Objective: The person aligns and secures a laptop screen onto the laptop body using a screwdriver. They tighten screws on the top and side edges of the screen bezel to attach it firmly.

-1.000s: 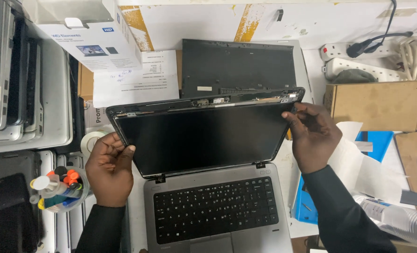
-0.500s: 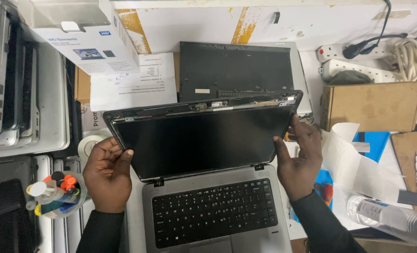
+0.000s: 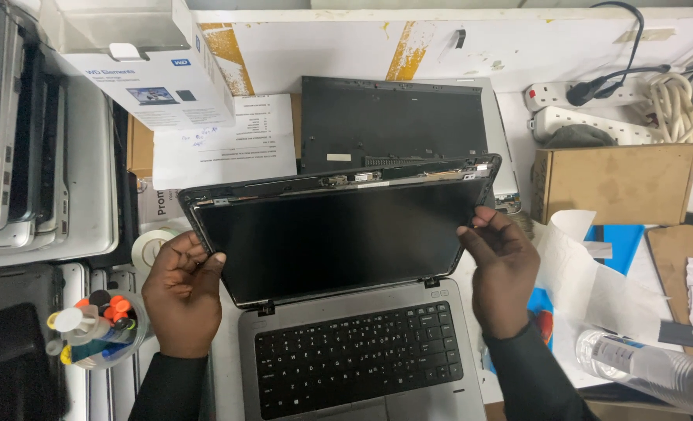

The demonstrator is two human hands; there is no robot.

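An open silver laptop [image 3: 362, 366] with a black keyboard lies in front of me. Its dark screen panel [image 3: 335, 238] has no bezel, and bare metal brackets show along the top edge. My left hand [image 3: 181, 292] grips the screen's left edge low down. My right hand [image 3: 502, 269] holds the right edge with its fingertips, at about mid-height. Both sleeves are dark.
A black flat laptop part [image 3: 393, 121] lies behind the screen. Stacked laptops [image 3: 19, 156] stand left, a white box [image 3: 144, 62] and papers [image 3: 222, 144] at the back. A tub of markers [image 3: 97, 327], tape roll [image 3: 150, 248], cardboard box [image 3: 619, 183], power strips [image 3: 596, 105] and plastic bottle [image 3: 643, 366] surround it.
My right hand has slid down from the screen's top right corner to the middle of its right edge. My left hand has stayed on the left edge.
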